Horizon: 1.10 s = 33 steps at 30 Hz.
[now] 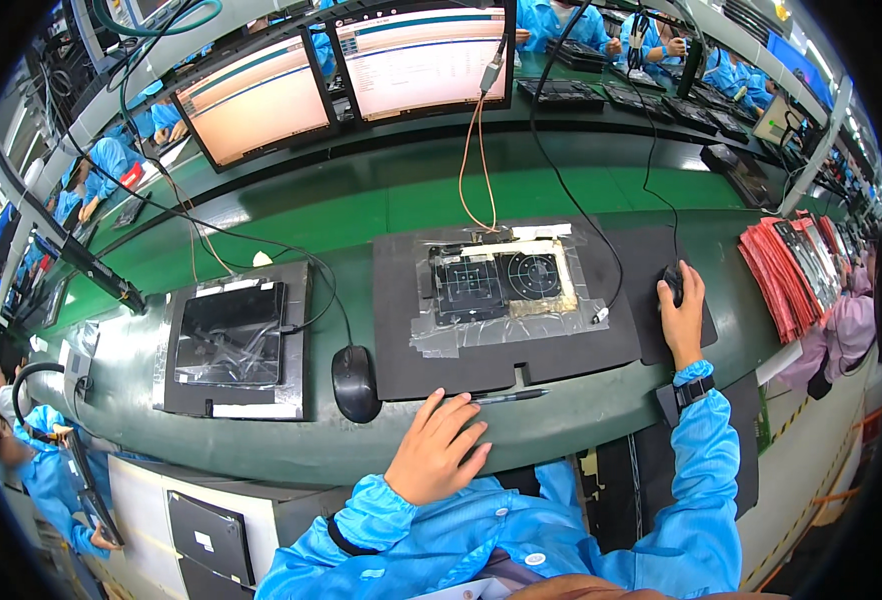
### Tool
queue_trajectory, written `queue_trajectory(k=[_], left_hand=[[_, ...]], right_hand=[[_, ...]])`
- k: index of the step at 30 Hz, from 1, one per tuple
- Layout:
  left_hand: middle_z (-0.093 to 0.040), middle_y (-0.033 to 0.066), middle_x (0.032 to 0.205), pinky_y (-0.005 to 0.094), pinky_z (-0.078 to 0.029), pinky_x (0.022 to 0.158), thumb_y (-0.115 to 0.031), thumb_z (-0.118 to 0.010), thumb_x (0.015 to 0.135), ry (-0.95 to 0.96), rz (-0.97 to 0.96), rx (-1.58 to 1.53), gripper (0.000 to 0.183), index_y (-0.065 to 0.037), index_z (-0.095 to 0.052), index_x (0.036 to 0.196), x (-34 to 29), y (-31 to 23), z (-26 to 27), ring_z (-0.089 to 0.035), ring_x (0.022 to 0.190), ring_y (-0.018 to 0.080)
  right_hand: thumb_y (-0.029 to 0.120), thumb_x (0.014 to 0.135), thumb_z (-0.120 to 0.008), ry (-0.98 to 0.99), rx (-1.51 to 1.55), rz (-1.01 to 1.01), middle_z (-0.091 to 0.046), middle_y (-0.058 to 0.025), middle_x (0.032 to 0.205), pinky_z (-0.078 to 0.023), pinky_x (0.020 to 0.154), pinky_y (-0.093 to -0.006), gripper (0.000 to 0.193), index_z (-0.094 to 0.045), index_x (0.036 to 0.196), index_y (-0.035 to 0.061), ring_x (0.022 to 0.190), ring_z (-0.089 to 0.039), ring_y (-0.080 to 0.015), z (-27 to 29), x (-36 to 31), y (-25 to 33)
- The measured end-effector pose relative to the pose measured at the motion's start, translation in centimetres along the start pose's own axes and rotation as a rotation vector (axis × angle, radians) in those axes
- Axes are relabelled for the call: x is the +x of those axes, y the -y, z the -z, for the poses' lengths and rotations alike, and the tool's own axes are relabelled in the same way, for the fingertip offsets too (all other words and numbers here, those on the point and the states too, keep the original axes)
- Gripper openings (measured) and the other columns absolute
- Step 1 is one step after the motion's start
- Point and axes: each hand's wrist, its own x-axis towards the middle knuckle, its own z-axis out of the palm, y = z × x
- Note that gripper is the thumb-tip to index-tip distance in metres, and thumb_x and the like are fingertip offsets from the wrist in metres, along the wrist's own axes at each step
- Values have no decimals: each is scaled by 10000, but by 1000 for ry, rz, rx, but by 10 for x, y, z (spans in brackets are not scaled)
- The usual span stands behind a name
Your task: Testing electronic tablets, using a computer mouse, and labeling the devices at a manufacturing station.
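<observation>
My right hand (683, 312) is wrapped over a black computer mouse (672, 285) on a dark mat at the right. Bare and loosely spread, my left hand (439, 448) rests at the bench's near edge with nothing in it. Just beyond its fingertips lies a dark pen (511, 396). In front of me, a black foam pad (411, 375) carries a taped-down fixture, where two dark panels with crosshair and circle patterns (469, 283) show. A second black mouse (357, 384) sits left of the pad, apart from both hands.
A dark-screened device (229, 335) lies taped on a board at the left. Two lit monitors (423, 62) stand at the back. Red sleeves (776, 280) are stacked at the right. Cables (571, 185) hang over the bench. Co-workers in blue sit around.
</observation>
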Motion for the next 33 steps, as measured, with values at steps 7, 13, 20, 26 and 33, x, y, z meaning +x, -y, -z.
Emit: queue_trajectory(k=[7,13,20,26,33], left_hand=[[-576,188,1336,634,-283,1157,-146,-808,757,-75,0,58,427,-30,-677,1146,0,-1,0,-500,1344,380],[-436,234,1493,674,-172,1180,-184,-777,791,-33,219,207,722,28,-476,1412,-1,-3,-2,-373,1438,415],[-422,240,1513,648,-189,1183,-222,-748,820,23,209,256,688,51,-497,1400,-1,-3,-2,-357,1450,408],[-433,207,1530,618,-191,1184,-215,-707,865,65,175,275,621,40,-512,1397,-1,-2,-2,-352,1464,361],[-427,182,1540,589,-192,1187,-214,-719,859,66,176,277,620,-4,-521,1408,-5,0,-5,-357,1464,332]], right_hand=[[305,985,-613,-130,129,-121,-482,-210,1433,-367,1136,-401,559,-487,1421,-21,1343,-476,-352,-3,7,-24],[310,1000,-596,-86,199,-142,-491,-203,1419,-390,1114,-403,539,-492,1414,-19,1327,-492,-345,-6,6,-30],[323,1003,-596,-86,202,-160,-510,-205,1387,-407,1091,-400,534,-498,1411,-8,1297,-512,-338,-7,9,-34],[353,1002,-610,-99,205,-121,-526,-205,1371,-408,1089,-395,549,-511,1398,-14,1282,-526,-331,-12,10,-40],[388,990,-623,-115,225,-133,-533,-217,1365,-425,1072,-391,569,-537,1383,-14,1272,-544,-327,-15,12,-44]])
